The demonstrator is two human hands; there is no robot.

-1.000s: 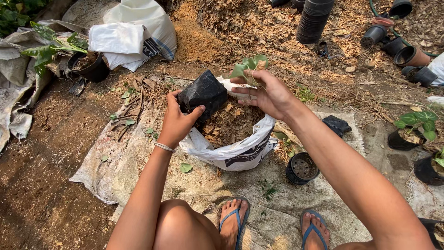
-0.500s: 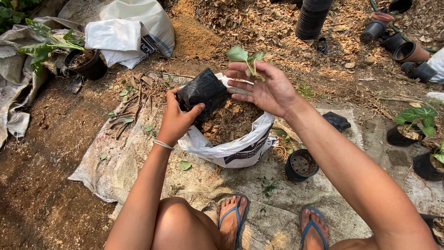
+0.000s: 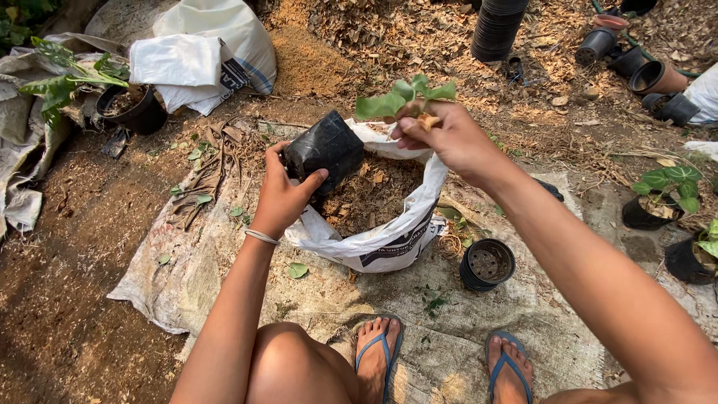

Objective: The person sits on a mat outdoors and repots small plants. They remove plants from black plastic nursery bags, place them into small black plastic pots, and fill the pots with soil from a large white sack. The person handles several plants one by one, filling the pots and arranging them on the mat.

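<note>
Right hand (image 3: 449, 138) now higher, fingers pinching the seedling (image 3: 404, 97); left hand (image 3: 284, 194) fingers still around the black bag (image 3: 323, 150)

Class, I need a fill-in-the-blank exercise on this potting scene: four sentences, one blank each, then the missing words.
1. The left hand grips a ____ plastic grow bag.
2. The right hand pinches a small plant cutting with ____ leaves.
3. Both hands are above a ____ sack of soil mix.
4. The empty pot on the ground cloth lies beside the person's ____ foot.

Missing words: black; green; white; right
</note>
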